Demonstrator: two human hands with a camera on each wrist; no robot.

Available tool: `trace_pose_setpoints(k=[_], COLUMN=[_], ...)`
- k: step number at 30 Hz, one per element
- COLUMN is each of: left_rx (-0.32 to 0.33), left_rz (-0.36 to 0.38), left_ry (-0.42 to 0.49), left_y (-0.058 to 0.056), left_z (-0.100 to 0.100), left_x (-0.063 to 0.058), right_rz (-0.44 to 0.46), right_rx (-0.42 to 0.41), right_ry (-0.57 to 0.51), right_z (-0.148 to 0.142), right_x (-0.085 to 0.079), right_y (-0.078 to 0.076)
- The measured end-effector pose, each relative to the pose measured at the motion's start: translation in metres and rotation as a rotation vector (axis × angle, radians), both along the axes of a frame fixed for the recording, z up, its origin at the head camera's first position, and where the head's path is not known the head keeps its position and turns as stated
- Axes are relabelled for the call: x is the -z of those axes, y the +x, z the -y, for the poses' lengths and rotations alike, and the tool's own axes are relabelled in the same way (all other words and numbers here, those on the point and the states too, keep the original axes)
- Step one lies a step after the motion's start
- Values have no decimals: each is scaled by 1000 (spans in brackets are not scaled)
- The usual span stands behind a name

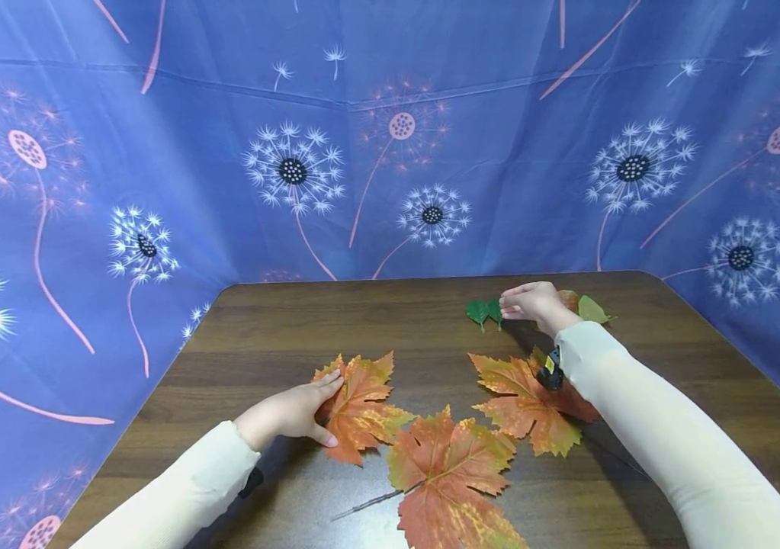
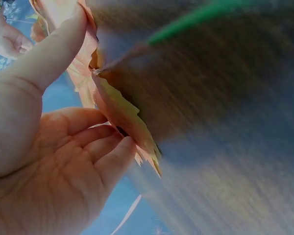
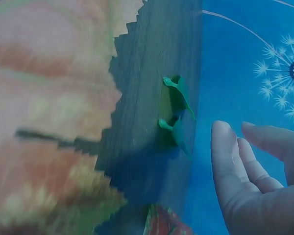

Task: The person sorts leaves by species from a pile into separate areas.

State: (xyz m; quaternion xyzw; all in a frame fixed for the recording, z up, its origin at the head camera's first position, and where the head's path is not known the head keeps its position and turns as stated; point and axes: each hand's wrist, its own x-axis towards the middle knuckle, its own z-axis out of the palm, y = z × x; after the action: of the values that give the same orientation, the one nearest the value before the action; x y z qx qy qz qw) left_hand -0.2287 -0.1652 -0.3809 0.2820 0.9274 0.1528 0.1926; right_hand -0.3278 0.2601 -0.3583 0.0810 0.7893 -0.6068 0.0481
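Note:
A large orange maple leaf [image 1: 361, 408] lies on the left side of the table, and my left hand [image 1: 296, 410] rests at its left edge. Fingers and thumb are spread and touch the leaf's border; the left wrist view shows fairly straight fingers [image 2: 112, 159] against it. My right hand [image 1: 534, 302] is raised over the far right of the table, with nothing between its fingers. Just left of it lie two small dark green leaves [image 1: 477, 312], one partly behind the fingertips. In the right wrist view these small leaves [image 3: 178, 95] stand apart from the hand.
A second maple leaf [image 1: 454, 480] with a dark stem lies at front centre. Another maple leaf [image 1: 530, 404] is partly under the right forearm. A light green leaf [image 1: 592, 309] and a reddish-brown leaf [image 1: 569, 300] lie beyond the right wrist. Blue dandelion-print cloth hangs behind the wooden table [image 1: 335, 313].

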Motion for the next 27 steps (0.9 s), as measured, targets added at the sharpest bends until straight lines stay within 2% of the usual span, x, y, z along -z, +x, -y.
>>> trace_pose_setpoints(k=[8, 19, 27], left_rx=[7, -10, 1], left_rz=[-43, -71, -70], left_ry=[33, 73, 69], left_y=[4, 5, 7], left_z=[0, 0, 0], left_x=[1, 6, 4], right_rz=[25, 30, 42], right_rx=[-83, -158, -206], right_ry=[26, 165, 264], right_z=[-25, -46, -54], right_x=[-8, -23, -18], right_y=[20, 49, 72])
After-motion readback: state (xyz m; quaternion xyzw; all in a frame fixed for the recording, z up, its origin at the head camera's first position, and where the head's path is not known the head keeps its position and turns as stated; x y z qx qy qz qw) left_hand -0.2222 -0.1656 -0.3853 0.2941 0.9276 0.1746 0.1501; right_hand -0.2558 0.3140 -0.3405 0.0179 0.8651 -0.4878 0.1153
